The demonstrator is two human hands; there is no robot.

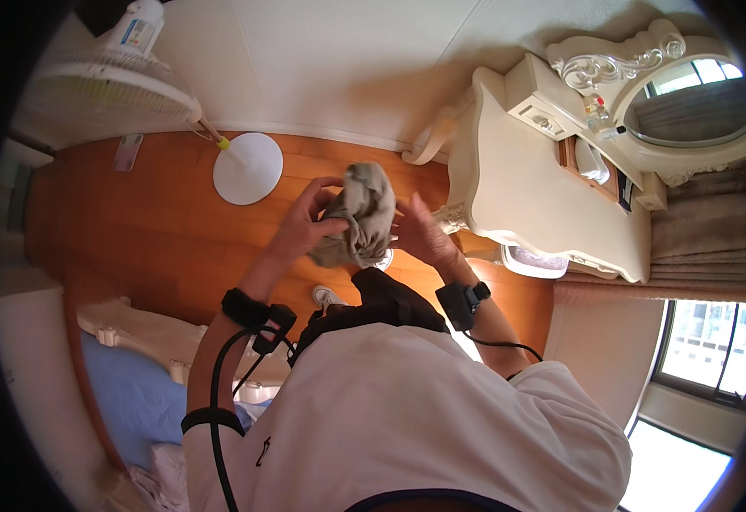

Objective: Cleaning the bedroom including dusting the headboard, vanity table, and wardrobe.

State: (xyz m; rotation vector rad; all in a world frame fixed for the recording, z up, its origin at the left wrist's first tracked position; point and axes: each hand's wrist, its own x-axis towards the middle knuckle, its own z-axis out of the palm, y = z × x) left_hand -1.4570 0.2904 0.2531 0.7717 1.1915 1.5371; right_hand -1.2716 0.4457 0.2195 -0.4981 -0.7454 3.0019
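Observation:
A crumpled grey-beige cloth (366, 214) is bunched up in front of me, above the wooden floor. My left hand (312, 221) grips its left side, with the thumb lying over the fabric. On the cloth's right side is my right hand (424, 230), its fingers spread and slightly blurred; the fingertips are partly behind the cloth's edge, and whether they touch it I cannot tell. Which kind of garment or cloth it is does not show. Each of my forearms carries a strapped black device with a cable.
A cream dressing table (539, 185) with an oval mirror (690, 105) stands at the right, a stool (533, 261) partly under it. A white pedestal fan (248, 168) and a phone (128, 152) are on the floor ahead. The bed frame (136, 326) lies at lower left.

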